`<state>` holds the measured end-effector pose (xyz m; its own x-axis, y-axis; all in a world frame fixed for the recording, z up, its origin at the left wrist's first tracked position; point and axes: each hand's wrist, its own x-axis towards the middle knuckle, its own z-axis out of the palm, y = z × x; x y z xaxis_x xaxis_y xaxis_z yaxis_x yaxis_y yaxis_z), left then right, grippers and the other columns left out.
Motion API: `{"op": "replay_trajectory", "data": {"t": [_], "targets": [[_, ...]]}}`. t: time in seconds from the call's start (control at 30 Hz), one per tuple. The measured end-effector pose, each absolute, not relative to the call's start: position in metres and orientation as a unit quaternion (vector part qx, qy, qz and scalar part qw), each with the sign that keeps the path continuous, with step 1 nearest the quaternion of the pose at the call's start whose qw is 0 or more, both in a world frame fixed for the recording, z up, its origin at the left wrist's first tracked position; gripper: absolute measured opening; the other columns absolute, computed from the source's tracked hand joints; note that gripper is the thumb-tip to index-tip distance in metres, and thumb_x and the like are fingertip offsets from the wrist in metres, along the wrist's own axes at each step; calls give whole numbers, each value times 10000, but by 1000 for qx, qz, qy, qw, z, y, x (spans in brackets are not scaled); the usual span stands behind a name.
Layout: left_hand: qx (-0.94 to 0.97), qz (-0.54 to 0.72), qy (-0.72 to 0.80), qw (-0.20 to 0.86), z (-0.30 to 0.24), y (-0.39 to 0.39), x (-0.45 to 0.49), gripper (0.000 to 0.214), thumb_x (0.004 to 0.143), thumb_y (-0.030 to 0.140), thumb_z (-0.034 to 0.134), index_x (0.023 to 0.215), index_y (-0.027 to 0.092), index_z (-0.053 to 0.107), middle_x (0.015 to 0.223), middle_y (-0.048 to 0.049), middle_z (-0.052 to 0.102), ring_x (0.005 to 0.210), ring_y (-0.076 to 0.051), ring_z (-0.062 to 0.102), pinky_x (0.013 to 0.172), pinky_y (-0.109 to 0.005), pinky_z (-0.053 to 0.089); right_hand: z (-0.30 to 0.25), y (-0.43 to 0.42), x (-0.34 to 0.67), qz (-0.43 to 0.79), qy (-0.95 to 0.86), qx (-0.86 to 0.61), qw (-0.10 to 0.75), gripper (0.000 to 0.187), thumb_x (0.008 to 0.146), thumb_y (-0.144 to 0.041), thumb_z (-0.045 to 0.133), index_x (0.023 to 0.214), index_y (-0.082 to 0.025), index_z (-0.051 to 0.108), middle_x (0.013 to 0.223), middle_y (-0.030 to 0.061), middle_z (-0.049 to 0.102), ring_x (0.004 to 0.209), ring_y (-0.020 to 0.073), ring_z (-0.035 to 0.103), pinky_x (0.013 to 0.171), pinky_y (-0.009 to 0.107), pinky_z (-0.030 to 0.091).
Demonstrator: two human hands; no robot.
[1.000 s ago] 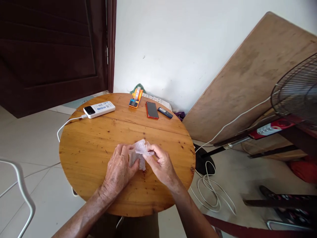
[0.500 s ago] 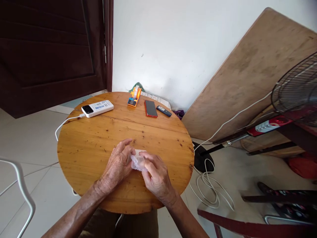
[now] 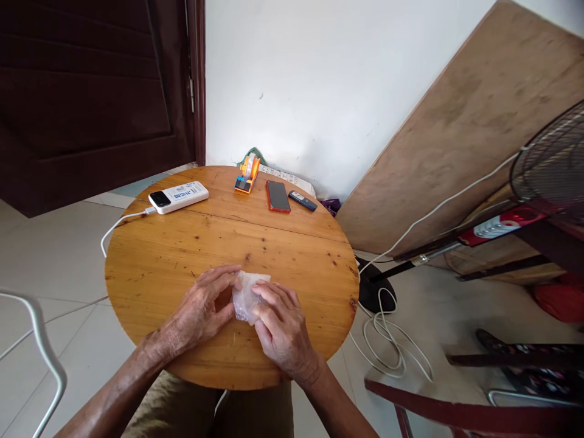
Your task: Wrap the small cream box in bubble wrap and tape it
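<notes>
At the far left is a dark door. Right of it, on the far left part of the round worktop, lies a white power bank, with a white cable plugged into its left end. On the near side, the left hand comes in from the left; its thumb and forefinger are spread apart, with their tips at the left edge of a crumpled, see-through wrap.

This wrap is near the middle of the worktop's near half, between the two hands. Well beyond it, an orange tape dispenser stands by the far edge, and to its right lies a dark phone with a red edge. Nearer, the right hand has its fingers bent close together over the wrap's right side; its thumb is partly hidden, so I cannot tell whether it pinches from below. Just right of the phone is a small dark-blue device. Farther right, beyond the worktop, stands a fan.
</notes>
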<state>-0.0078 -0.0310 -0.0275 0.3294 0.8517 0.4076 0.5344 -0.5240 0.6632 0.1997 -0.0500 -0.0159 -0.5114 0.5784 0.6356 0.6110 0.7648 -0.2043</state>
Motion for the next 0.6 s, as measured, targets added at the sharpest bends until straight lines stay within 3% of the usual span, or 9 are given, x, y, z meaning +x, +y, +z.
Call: {"op": "replay_trajectory", "data": {"t": [0.17, 0.33, 0.43, 0.6], "targets": [[828, 354, 400, 171, -27, -29, -14, 279, 824, 162, 597, 1098, 206, 566, 1394, -142, 566, 1302, -275, 526, 1048, -489, 453, -17, -53, 199, -52, -874, -355, 327, 192, 845, -23, 525, 890, -191, 606, 1193, 121, 684, 1223, 235, 589, 1010, 456, 453], [836, 345, 389, 176, -27, -22, -7, 172, 846, 148, 572, 1014, 185, 568, 1444, -163, 520, 1345, -263, 488, 1073, -454, 447, -21, -49, 198, -65, -873, -359, 323, 209, 855, -7, 514, 886, -189, 612, 1182, 117, 685, 1204, 240, 591, 973, 444, 470], [814, 347, 401, 237, -29, -18, -2, 174, 820, 152, 590, 987, 198, 577, 1341, -132, 606, 1218, -241, 593, 990, -389, 506, -21, -46, 198, -57, -871, -361, 329, 219, 857, -7, 506, 881, -199, 611, 1172, 107, 684, 1177, 234, 597, 956, 433, 478], [731, 367, 461, 344, -18, -14, 6, 200, 777, 277, 647, 955, 205, 591, 991, -43, 707, 869, -189, 668, 747, -286, 529, -11, -36, 197, 35, -843, -378, 381, 219, 850, -30, 488, 862, -219, 599, 1166, 86, 673, 1072, 220, 622, 883, 390, 495]]}}
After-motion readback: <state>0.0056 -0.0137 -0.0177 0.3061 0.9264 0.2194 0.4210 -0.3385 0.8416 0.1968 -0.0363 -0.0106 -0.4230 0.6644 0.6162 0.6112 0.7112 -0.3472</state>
